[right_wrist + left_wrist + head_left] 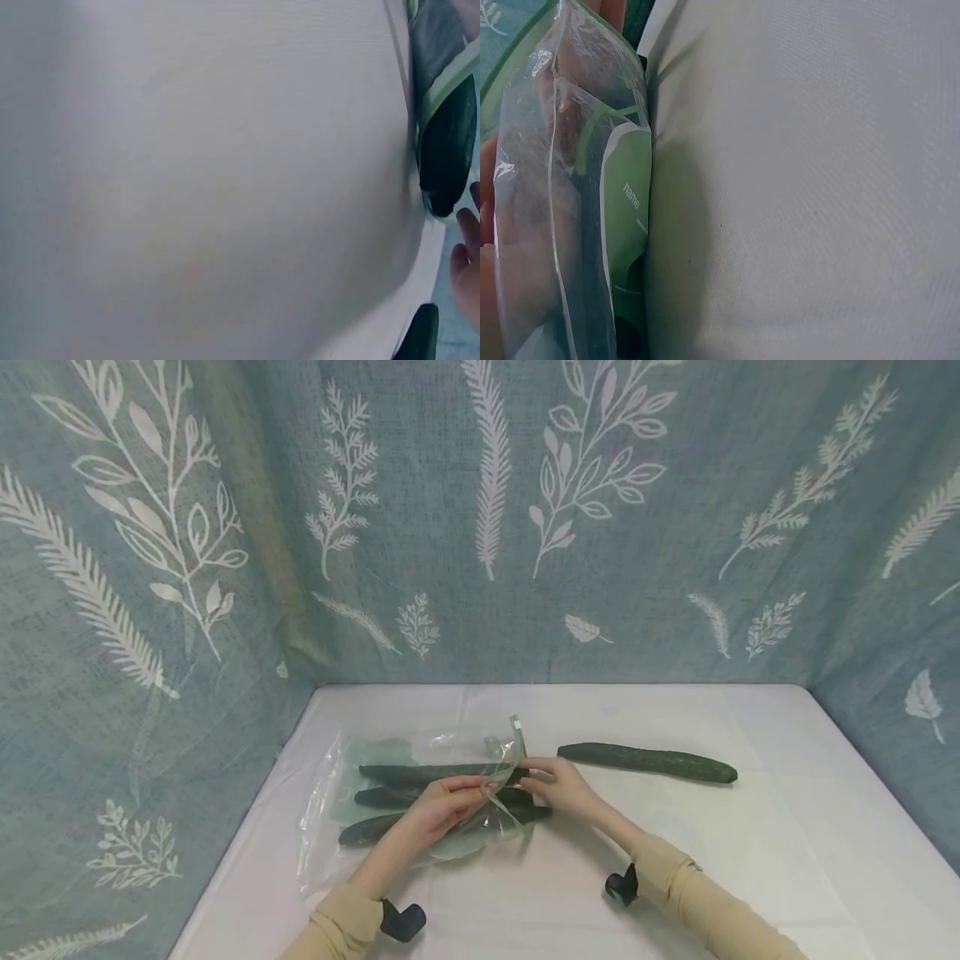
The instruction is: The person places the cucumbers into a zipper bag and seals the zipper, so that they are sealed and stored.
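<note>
We judge the step in hand to be working the mouth of the clear bag [382,750] around three cucumbers [420,774] — they lie side by side in it on the white tablecloth [780,852], and at least one end pokes out past the green strip [517,743]. The next move, as we read it, calls for holding that mouth apart and easing the end inside; a separate cucumber [648,760] lies to the right, outside the bag. We see the left hand [442,806] pinching the strip between bent fingers and thumb. The right hand [566,789] rests at the mouth, fingers lightly bent (whether they pinch the strip or merely touch it — we cannot tell).
</note>
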A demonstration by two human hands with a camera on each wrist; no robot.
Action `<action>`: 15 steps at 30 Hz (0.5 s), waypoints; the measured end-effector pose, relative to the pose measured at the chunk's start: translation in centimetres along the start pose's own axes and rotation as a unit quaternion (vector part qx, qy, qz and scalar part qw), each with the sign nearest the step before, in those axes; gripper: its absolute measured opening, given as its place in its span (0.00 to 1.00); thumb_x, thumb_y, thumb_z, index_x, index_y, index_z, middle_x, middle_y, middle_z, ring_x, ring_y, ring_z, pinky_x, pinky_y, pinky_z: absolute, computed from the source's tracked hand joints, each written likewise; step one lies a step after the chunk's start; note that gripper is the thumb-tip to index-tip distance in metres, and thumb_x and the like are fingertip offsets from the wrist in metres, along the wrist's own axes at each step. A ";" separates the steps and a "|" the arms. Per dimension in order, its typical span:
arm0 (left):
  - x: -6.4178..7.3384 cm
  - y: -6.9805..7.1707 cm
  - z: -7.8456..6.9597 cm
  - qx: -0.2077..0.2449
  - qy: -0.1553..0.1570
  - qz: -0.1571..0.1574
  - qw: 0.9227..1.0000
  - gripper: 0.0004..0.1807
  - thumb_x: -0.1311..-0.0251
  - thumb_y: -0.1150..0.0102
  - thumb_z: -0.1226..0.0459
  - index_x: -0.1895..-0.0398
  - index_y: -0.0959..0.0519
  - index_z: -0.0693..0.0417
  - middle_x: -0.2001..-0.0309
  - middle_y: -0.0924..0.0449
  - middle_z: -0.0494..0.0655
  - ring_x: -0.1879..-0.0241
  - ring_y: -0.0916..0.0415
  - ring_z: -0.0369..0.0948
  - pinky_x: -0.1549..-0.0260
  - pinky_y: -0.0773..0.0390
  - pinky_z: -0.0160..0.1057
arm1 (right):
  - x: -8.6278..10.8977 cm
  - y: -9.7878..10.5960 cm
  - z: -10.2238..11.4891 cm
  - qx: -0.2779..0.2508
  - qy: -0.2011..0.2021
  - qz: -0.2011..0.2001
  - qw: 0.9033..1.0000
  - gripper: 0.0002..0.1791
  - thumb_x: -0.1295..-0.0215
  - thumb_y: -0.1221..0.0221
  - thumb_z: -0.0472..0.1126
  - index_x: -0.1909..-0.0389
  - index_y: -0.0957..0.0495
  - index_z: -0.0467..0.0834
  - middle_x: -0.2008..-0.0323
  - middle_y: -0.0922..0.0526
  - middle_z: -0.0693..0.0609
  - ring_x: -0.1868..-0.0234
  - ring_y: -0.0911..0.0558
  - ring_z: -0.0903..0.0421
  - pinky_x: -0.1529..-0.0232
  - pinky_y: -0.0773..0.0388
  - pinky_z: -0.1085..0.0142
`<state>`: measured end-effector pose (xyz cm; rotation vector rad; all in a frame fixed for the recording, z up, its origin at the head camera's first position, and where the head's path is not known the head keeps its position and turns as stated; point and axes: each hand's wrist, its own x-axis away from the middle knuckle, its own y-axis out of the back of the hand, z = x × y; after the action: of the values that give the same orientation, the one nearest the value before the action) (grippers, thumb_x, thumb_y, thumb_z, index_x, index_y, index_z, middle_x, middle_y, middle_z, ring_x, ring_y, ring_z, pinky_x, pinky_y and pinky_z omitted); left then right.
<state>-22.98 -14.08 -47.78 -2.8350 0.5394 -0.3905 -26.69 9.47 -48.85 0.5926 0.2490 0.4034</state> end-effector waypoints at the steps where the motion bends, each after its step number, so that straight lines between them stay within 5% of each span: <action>1: 0.0 0.0 0.0 0.000 0.001 0.000 1.000 0.20 0.39 0.48 0.74 0.43 0.28 0.70 0.56 0.15 0.40 0.56 0.20 0.30 0.55 0.22 0.25 | 0.3 0.2 0.0 -0.002 -0.002 0.000 1.000 0.19 0.36 0.42 0.41 0.44 0.23 0.42 0.43 0.21 0.44 0.37 0.27 0.42 0.36 0.33 0.44; 6: -0.1 0.0 0.1 0.006 0.005 -0.004 1.000 0.21 0.39 0.48 0.75 0.42 0.30 0.72 0.56 0.15 0.40 0.57 0.19 0.29 0.56 0.21 0.25 | 1.3 1.3 -0.4 -0.010 -0.009 -0.002 1.000 0.20 0.36 0.41 0.42 0.43 0.24 0.45 0.42 0.21 0.47 0.37 0.27 0.43 0.35 0.34 0.43; 15: -0.1 0.2 0.2 0.025 0.000 0.003 1.000 0.15 0.40 0.49 0.76 0.53 0.20 0.59 0.60 0.14 0.38 0.59 0.19 0.29 0.62 0.21 0.23 | 2.9 2.8 -1.3 0.007 -0.012 -0.007 1.000 0.21 0.35 0.41 0.42 0.41 0.25 0.43 0.41 0.23 0.46 0.35 0.30 0.42 0.34 0.34 0.45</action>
<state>-23.10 -14.16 -48.05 -2.7843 0.5308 -0.3963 -25.34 13.50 -48.56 0.6084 0.2323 0.3818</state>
